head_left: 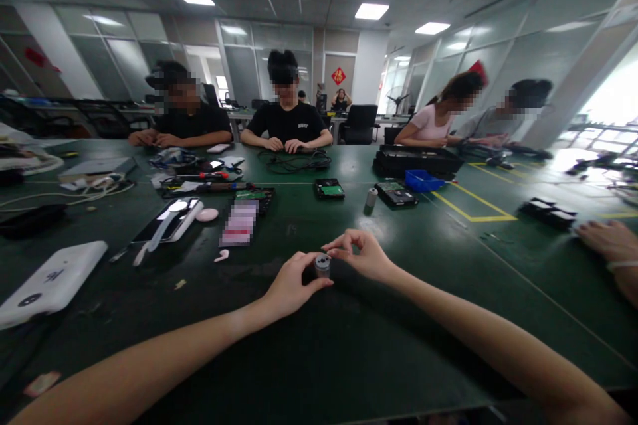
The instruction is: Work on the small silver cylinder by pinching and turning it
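From my end, I have the small metal cylinder point(323, 268) upright between the two hands, over the near middle of the green counter point(299, 365). My left hand point(290, 287) has its fingers clamped on the cylinder, thumb at the low near side and forefinger by the top. My right hand point(363, 256) reaches in at the upper rim, thumb and forefinger tips close together; at this size I can't fairly tell whether they pinch something tiny or merely touch the rim.

Beyond the right hand I see a second cylinder point(371, 197) standing just beside a drive-like unit point(397, 194), with a blue tray point(423, 181) behind. On the left hand's side, a white earbud point(222, 256) lies near a pink-screened phone point(239, 223). At far right, another person's hand point(605, 239) rests on the counter.
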`<state>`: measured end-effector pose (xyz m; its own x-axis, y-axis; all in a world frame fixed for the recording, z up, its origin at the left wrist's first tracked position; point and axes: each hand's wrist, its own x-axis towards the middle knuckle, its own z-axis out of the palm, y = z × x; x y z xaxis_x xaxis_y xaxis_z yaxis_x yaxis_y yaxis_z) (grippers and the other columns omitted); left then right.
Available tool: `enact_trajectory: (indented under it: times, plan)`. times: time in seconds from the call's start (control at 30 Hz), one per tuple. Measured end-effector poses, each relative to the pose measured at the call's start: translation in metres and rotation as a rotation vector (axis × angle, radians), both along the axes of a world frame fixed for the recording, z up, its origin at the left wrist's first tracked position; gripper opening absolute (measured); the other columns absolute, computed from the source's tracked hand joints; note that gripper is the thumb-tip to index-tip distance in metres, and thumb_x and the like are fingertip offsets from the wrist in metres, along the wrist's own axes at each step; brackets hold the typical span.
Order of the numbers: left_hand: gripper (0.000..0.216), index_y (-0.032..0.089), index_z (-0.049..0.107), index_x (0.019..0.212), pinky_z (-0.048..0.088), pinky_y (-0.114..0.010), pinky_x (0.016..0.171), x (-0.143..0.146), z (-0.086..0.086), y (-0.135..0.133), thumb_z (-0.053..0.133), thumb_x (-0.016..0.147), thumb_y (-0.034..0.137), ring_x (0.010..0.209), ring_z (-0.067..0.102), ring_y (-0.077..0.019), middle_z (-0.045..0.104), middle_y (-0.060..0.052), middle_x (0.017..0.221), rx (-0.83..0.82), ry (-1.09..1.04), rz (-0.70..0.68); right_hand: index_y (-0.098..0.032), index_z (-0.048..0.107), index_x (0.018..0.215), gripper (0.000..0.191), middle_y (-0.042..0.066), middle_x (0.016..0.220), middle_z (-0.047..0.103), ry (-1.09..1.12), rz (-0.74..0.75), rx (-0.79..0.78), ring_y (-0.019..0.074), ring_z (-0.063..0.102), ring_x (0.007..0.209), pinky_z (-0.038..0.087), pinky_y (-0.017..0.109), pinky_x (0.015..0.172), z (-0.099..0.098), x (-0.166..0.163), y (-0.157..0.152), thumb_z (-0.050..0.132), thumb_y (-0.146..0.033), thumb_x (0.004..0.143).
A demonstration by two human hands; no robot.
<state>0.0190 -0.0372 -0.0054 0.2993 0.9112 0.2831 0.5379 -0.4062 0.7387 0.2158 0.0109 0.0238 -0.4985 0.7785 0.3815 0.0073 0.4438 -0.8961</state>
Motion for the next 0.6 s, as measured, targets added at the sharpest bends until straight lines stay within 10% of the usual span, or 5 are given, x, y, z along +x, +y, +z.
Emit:
enact_trajectory:
  times: [0.43,0.6]
  plan:
    - [0.036,0.023,0.063,0.109,0.046,-0.034,0.081,0.001,0.004,-0.001,0.071,0.076,0.033,0.091,0.058,-0.0221,0.062,-0.004,0.097,-0.028,-0.003,-0.006,-0.020,0.043,0.070,0.028,0.000,0.067,0.062,-0.043,-0.197,0.096,0.0163,0.066,0.068,0.052,0.030,0.066,0.002,-0.009,-0.009,0.063,-0.034,0.083]
    - [0.038,0.023,0.063,0.110,0.046,-0.033,0.082,0.002,0.003,0.000,0.073,0.075,0.030,0.092,0.059,-0.0219,0.062,-0.004,0.097,-0.020,-0.023,0.011,-0.020,0.044,0.075,0.028,0.005,0.091,0.070,-0.035,-0.091,0.091,0.0192,0.068,0.088,0.053,0.034,0.080,0.004,-0.007,-0.010,0.070,-0.030,0.078]
